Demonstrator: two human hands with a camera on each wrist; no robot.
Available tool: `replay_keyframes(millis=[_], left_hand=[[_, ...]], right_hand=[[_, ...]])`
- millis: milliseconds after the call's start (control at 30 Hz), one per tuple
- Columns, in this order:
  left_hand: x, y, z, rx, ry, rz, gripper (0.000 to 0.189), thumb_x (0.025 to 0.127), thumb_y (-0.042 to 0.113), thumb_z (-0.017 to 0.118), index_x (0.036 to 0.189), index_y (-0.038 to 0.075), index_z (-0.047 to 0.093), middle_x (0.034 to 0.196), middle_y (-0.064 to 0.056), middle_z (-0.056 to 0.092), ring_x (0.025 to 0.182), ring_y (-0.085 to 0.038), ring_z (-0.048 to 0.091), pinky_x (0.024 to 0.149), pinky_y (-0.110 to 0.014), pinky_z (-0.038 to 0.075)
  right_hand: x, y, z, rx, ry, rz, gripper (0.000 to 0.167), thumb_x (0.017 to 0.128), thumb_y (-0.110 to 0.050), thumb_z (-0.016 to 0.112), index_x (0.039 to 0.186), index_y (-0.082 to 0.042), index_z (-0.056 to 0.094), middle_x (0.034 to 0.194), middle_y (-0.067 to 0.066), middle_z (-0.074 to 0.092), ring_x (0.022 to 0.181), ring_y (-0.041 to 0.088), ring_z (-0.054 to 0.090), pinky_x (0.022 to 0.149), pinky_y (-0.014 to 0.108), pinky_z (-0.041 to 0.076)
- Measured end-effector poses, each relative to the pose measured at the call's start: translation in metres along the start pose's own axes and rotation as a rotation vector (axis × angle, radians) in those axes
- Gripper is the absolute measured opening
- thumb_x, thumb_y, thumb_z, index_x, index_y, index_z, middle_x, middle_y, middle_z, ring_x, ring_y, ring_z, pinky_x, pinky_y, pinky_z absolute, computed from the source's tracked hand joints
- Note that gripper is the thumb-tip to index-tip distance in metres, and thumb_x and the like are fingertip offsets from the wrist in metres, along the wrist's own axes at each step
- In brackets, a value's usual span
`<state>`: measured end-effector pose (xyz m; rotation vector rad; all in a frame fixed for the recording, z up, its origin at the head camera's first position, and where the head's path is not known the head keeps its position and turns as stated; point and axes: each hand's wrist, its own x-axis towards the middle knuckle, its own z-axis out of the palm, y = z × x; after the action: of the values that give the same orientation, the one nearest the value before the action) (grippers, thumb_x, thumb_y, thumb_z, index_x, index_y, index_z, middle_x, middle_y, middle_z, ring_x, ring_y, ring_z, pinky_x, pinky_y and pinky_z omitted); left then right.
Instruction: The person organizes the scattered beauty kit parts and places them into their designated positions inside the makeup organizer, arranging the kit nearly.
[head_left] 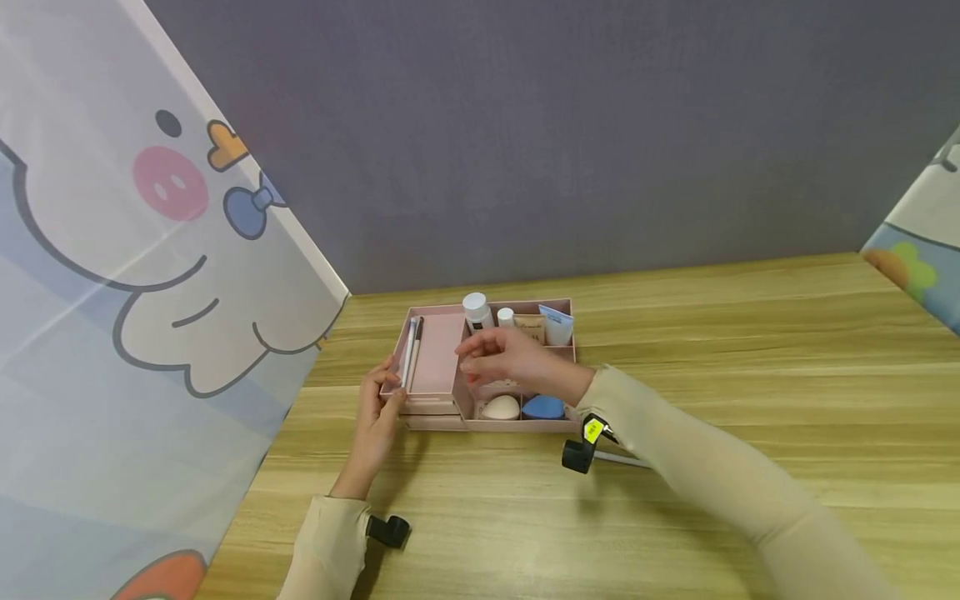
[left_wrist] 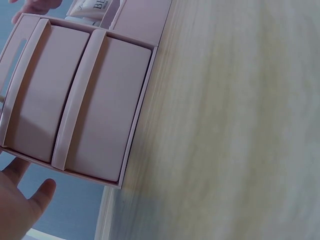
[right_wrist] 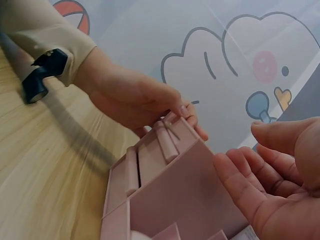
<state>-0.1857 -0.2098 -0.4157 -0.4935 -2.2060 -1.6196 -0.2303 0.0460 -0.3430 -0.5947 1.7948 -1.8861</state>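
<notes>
A pink desktop organizer [head_left: 517, 426] stands on the wooden table. My left hand [head_left: 378, 417] grips its front left corner, fingers bent over the rim beside two slim pens [head_left: 412, 354] in the top tray. Two drawer fronts [left_wrist: 107, 107] face me below that tray. Above the right-hand compartments hovers my right hand [head_left: 517, 362], fingers loosely bent, nothing between them. Behind it stand a white bottle [head_left: 477, 310], a white-capped item [head_left: 506, 317], a beige packet [head_left: 531, 327] and a light blue tube [head_left: 557, 327]. A cream makeup sponge [head_left: 501, 407] and a blue one [head_left: 543, 407] lie in front.
A grey-purple wall [head_left: 570, 142] rises behind the table [head_left: 720, 350]. To the left hangs a cartoon-printed cloth [head_left: 225, 325]. Something thin and white [head_left: 621, 459] lies on the table under my right sleeve, mostly hidden.
</notes>
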Motion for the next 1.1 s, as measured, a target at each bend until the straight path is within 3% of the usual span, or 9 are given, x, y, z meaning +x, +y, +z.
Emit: replay_keyframes(millis=[267,400,533,633,700,767,1000,1100], left_hand=[[0.0,0.0,0.0,-0.006,0.008,-0.003,0.017,0.096,-0.006,0.045,0.111,-0.011,0.042,0.149,-0.028,0.032,0.138,-0.04,0.026,0.085,-0.017,0.037],[0.0,0.001,0.0,-0.003,0.004,-0.012,0.016,0.096,-0.005,0.045,0.111,-0.011,0.042,0.149,-0.027,0.032,0.139,-0.04,0.025,0.087,-0.017,0.037],[0.0,0.002,0.0,0.002,0.001,-0.017,0.016,0.097,-0.004,0.045,0.111,-0.01,0.042,0.149,-0.027,0.032,0.139,-0.04,0.025,0.087,-0.017,0.036],[0.0,0.001,0.0,0.0,0.001,-0.015,0.017,0.097,-0.005,0.045,0.112,-0.01,0.042,0.15,-0.027,0.031,0.139,-0.04,0.025,0.086,-0.017,0.037],[0.0,0.002,0.0,0.001,0.0,-0.014,0.017,0.097,-0.004,0.045,0.112,-0.011,0.041,0.149,-0.028,0.031,0.138,-0.041,0.026,0.085,-0.017,0.037],[0.0,0.002,0.0,0.004,0.001,-0.014,0.017,0.097,-0.004,0.045,0.112,-0.01,0.042,0.149,-0.028,0.032,0.137,-0.041,0.027,0.085,-0.017,0.038],[-0.001,0.002,0.0,-0.003,0.0,-0.012,0.017,0.097,-0.005,0.045,0.112,-0.011,0.041,0.149,-0.028,0.031,0.138,-0.041,0.026,0.084,-0.016,0.039],[-0.001,0.003,0.0,-0.009,-0.002,-0.018,0.017,0.097,-0.005,0.044,0.112,-0.011,0.041,0.15,-0.028,0.03,0.139,-0.041,0.024,0.085,-0.017,0.038]], right_hand=[[-0.015,0.01,-0.008,-0.041,-0.032,0.025,0.032,0.094,0.005,0.061,0.124,0.014,0.056,0.102,0.017,0.065,0.089,0.026,0.069,0.084,0.042,0.055],[-0.023,0.017,-0.013,-0.073,-0.061,0.008,0.033,0.093,0.004,0.062,0.123,0.017,0.055,0.108,0.029,0.064,0.085,0.024,0.07,0.084,0.048,0.055],[-0.03,0.024,-0.019,-0.091,-0.099,-0.009,0.034,0.093,0.004,0.061,0.123,0.02,0.053,0.098,0.021,0.068,0.083,0.023,0.07,0.084,0.052,0.054],[-0.036,0.029,-0.024,-0.096,-0.123,-0.018,0.035,0.094,0.004,0.06,0.124,0.021,0.051,0.094,0.008,0.068,0.084,0.022,0.069,0.083,0.048,0.055],[-0.04,0.033,-0.029,-0.094,-0.129,-0.019,0.034,0.094,0.004,0.06,0.123,0.021,0.052,0.094,0.006,0.067,0.083,0.021,0.068,0.081,0.044,0.056],[-0.044,0.036,-0.034,-0.096,-0.131,-0.017,0.034,0.094,0.003,0.06,0.122,0.02,0.053,0.094,0.006,0.067,0.082,0.019,0.069,0.08,0.04,0.057],[-0.059,0.044,-0.049,-0.073,-0.123,0.014,0.035,0.093,0.003,0.062,0.12,0.022,0.052,0.102,0.025,0.065,0.082,0.016,0.068,0.078,0.036,0.057],[-0.065,0.047,-0.055,-0.074,-0.117,0.021,0.035,0.093,0.003,0.063,0.119,0.023,0.052,0.1,0.023,0.066,0.082,0.016,0.068,0.078,0.036,0.057]])
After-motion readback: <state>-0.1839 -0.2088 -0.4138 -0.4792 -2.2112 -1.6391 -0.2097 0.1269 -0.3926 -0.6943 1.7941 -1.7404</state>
